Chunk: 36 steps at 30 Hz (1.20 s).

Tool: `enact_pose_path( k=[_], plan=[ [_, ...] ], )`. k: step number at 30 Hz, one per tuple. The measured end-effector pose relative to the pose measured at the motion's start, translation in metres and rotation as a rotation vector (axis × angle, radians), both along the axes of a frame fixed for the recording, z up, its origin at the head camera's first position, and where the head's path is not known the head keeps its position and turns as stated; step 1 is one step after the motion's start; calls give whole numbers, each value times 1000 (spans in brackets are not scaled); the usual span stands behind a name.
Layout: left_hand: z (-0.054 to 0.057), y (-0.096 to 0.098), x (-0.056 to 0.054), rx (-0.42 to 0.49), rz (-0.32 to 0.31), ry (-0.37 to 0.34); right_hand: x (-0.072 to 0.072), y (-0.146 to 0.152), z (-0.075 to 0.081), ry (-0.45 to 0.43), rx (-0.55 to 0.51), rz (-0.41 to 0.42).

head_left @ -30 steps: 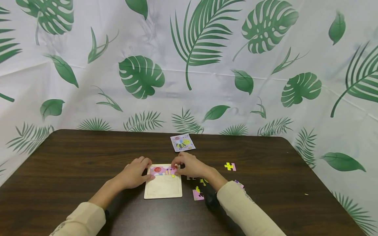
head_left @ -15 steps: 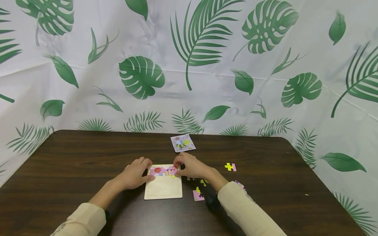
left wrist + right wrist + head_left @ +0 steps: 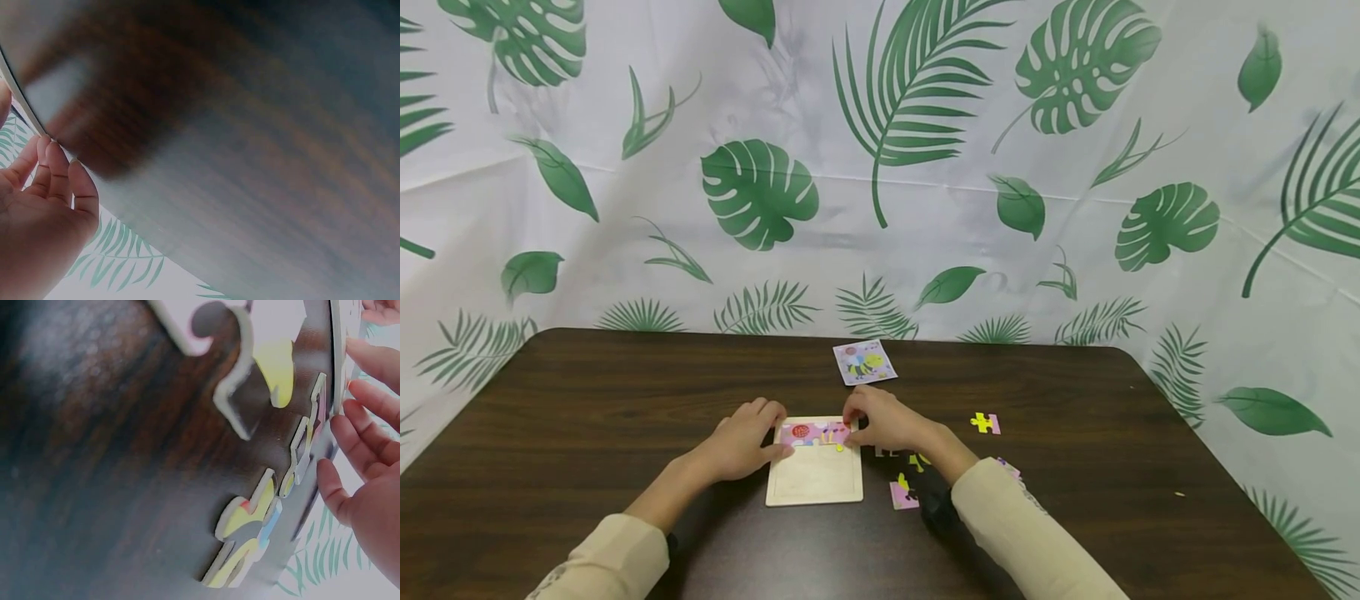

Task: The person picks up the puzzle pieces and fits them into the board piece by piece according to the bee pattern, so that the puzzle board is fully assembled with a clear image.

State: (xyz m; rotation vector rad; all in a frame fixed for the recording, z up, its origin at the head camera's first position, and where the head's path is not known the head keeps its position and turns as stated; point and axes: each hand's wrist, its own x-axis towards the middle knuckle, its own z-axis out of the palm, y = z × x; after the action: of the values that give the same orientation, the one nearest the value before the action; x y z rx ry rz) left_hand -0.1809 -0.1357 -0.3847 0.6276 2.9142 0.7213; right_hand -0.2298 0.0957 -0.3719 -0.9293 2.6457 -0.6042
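A pale wooden puzzle board lies on the table, with joined pink puzzle pieces along its far edge. My left hand grips the board's far left corner, thumb over the near side of the pieces. In the left wrist view its fingertips meet the board's thin edge. At the far right corner my right hand pinches the end puzzle piece, thumb and index finger bent over it. The other right fingers sit against the board's side; the thumb's contact is hidden in the right wrist view.
Several loose puzzle pieces lie right of the board, including a pink one partly under the right wrist and a yellow one farther out. A bee picture card lies beyond the board. A leaf-patterned cloth hangs behind the table.
My right hand's fingertips have shifted slightly right along the top row towards the board's corner. The left hand and the board stay where they were.
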Motion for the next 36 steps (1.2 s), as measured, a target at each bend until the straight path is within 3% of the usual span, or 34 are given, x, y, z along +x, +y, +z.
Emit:
enact_pose_path(
  k=[12, 20, 28, 36],
  plan=[
    [4, 0, 0, 3, -10, 13, 2, -2, 0, 67, -24, 55],
    [6, -4, 2, 25, -34, -30, 3, 0, 1, 33, -22, 49],
    [6, -11, 0, 38, -39, -90, -2, 16, 6, 30, -77, 81],
    [8, -14, 3, 52, -51, -101, -5, 40, 13, 27, -48, 101]
  ],
)
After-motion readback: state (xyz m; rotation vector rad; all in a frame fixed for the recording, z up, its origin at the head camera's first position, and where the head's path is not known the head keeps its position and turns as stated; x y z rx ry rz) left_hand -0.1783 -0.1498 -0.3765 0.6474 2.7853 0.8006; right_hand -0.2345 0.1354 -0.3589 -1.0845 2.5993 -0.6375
